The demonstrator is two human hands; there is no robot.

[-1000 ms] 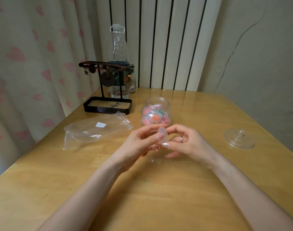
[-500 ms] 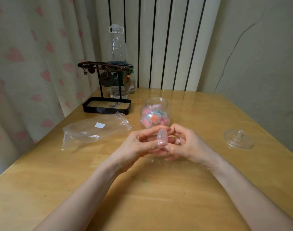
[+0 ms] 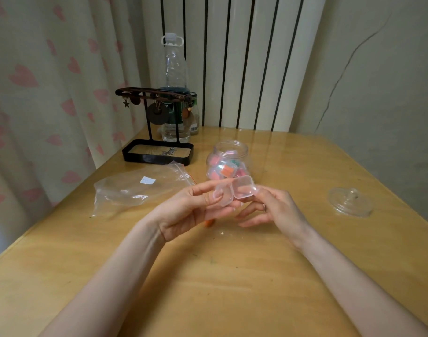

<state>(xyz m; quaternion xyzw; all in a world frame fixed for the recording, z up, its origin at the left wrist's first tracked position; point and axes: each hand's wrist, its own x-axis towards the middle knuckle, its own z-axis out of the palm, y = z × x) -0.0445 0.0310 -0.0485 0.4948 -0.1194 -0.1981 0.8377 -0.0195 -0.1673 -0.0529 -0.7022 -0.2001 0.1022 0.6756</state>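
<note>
A wooden table (image 3: 232,288) fills the near and middle ground, with a curtain (image 3: 37,93) printed with pink hearts hanging along its far left side. At the far left of the table stands a tall clear plastic bottle (image 3: 174,64), and just in front of it a black stand (image 3: 157,160) with a tray base and a top bar hung with small ornaments. Nearer than the stand, a clear zip bag (image 3: 140,188) lies flat on the left of the table. To its right, near the middle, an open clear jar (image 3: 230,145) sits upright, holding small boxes with pink, orange and green contents. Its clear lid (image 3: 351,201) lies well apart on the right side of the table. Both forearms reach in from the near edge and meet just in front of the jar. The left hand (image 3: 191,210) has its thumb and curled fingers gripping the left half of a small clear hinged box (image 3: 223,197), held above the table. The right hand (image 3: 273,210) pinches the box's right half at its edge, its other fingers loosely spread below, and a ring (image 3: 264,207) shows on one finger. The box is swung open, its two halves side by side. A small orange piece (image 3: 209,223) shows just under the left hand; what it is cannot be told.
</note>
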